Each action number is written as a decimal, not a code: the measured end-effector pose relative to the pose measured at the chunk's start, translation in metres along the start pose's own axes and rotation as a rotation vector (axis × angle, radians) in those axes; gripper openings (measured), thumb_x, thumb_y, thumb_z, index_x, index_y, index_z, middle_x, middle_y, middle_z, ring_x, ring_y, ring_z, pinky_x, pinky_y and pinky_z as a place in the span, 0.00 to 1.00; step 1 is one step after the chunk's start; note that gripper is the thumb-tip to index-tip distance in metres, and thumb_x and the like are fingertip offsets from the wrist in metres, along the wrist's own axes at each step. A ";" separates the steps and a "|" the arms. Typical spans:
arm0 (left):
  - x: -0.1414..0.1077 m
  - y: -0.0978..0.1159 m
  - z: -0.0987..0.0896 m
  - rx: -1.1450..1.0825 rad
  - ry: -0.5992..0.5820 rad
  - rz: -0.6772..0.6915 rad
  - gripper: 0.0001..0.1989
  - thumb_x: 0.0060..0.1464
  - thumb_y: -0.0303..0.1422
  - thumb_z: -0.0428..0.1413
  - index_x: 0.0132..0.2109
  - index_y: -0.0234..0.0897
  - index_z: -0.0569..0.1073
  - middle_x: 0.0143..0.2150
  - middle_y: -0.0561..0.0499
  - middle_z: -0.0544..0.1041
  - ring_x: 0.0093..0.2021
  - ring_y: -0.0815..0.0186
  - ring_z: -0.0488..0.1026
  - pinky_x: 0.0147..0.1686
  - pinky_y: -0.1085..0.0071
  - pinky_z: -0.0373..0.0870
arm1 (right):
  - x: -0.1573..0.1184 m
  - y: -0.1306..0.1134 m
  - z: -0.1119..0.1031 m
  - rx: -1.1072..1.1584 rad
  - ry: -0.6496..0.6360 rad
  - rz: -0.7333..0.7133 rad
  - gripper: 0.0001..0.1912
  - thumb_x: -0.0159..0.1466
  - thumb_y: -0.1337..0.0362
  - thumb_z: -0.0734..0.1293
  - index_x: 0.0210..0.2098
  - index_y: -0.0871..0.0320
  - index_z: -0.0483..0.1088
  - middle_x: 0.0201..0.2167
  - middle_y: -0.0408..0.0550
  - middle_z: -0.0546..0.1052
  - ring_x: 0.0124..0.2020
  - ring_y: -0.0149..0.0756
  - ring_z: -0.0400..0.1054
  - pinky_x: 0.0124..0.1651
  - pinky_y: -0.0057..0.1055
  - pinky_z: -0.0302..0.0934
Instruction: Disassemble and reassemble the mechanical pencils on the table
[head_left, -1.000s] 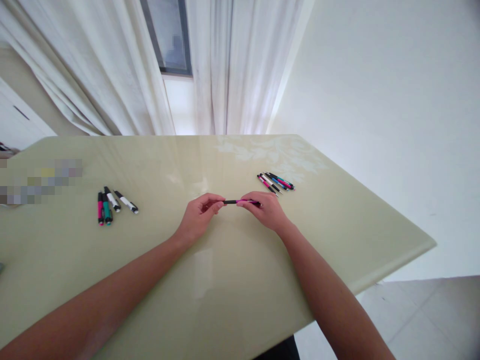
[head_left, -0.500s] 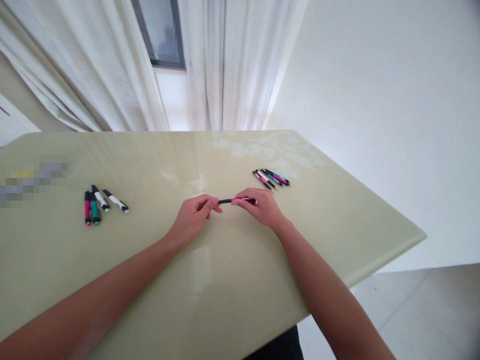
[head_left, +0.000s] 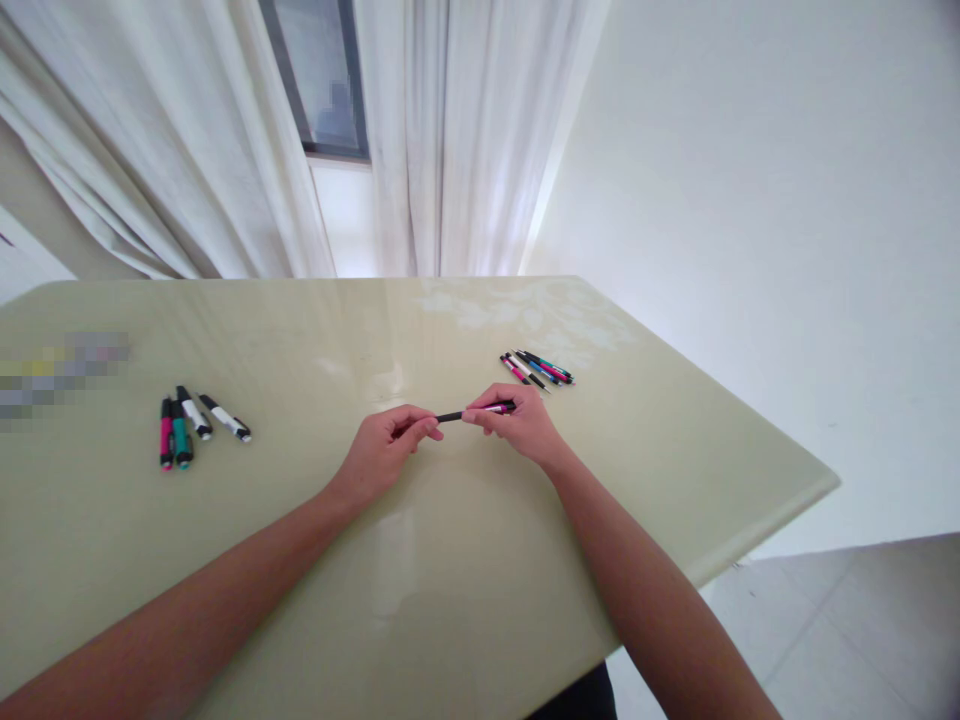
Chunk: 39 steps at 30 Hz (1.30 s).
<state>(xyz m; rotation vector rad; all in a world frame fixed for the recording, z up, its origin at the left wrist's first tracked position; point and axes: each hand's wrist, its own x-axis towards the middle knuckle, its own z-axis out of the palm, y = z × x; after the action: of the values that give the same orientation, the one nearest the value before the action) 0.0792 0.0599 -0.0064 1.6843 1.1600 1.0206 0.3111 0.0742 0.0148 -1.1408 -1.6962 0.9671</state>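
A black and pink pen [head_left: 450, 416] is held level between my hands over the middle of the table. My left hand [head_left: 382, 449] pinches its dark end between thumb and fingers. Around the pink and white part, my right hand [head_left: 517, 422] is closed, with the thumb along the barrel. Just beyond my right hand lies a group of several slim pens [head_left: 537, 368] in pink, white, blue and teal. On the left of the table are a pink pen [head_left: 166, 432], a green pen [head_left: 181, 436] and two white pens [head_left: 225, 417], all thicker with black parts.
The pale green glossy table [head_left: 420, 600] has its right corner near the wall. At the far left a blurred, pixelated object [head_left: 64, 368] lies on it. Light curtains [head_left: 480, 140] and a window [head_left: 319, 80] are behind the table.
The view has shifted a little, so the table sits slightly lower. The held pen has turned somewhat, showing a white part by my right fingers; both hands still grip it.
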 end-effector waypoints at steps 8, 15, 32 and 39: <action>-0.002 -0.001 0.002 0.063 0.013 0.052 0.16 0.62 0.45 0.58 0.40 0.38 0.83 0.31 0.52 0.80 0.26 0.68 0.65 0.27 0.72 0.58 | 0.000 -0.001 0.007 0.130 0.027 0.029 0.20 0.58 0.49 0.77 0.39 0.57 0.73 0.19 0.37 0.69 0.20 0.28 0.63 0.23 0.25 0.53; 0.000 -0.003 0.003 0.016 0.015 0.025 0.15 0.62 0.45 0.58 0.42 0.38 0.81 0.34 0.52 0.81 0.28 0.67 0.67 0.28 0.72 0.61 | 0.000 -0.006 0.005 0.190 0.021 0.083 0.26 0.60 0.51 0.75 0.51 0.52 0.63 0.21 0.35 0.71 0.21 0.29 0.62 0.25 0.25 0.54; 0.003 -0.005 0.005 0.075 0.033 0.007 0.19 0.62 0.49 0.57 0.44 0.38 0.80 0.33 0.51 0.80 0.28 0.66 0.69 0.29 0.71 0.64 | 0.002 -0.002 0.004 0.242 -0.070 0.125 0.21 0.62 0.53 0.74 0.48 0.52 0.66 0.20 0.35 0.72 0.20 0.29 0.60 0.24 0.25 0.52; 0.035 0.015 -0.077 0.435 -0.154 0.070 0.25 0.60 0.51 0.54 0.58 0.43 0.74 0.53 0.46 0.81 0.42 0.57 0.78 0.42 0.64 0.75 | 0.015 0.028 -0.062 -0.108 0.428 -0.042 0.17 0.69 0.55 0.63 0.49 0.56 0.76 0.34 0.48 0.80 0.33 0.37 0.70 0.39 0.34 0.64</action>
<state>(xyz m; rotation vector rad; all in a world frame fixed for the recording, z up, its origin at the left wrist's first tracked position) 0.0203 0.1042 0.0389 2.1143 1.2921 0.6943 0.3733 0.1050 0.0130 -1.2727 -1.4284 0.5581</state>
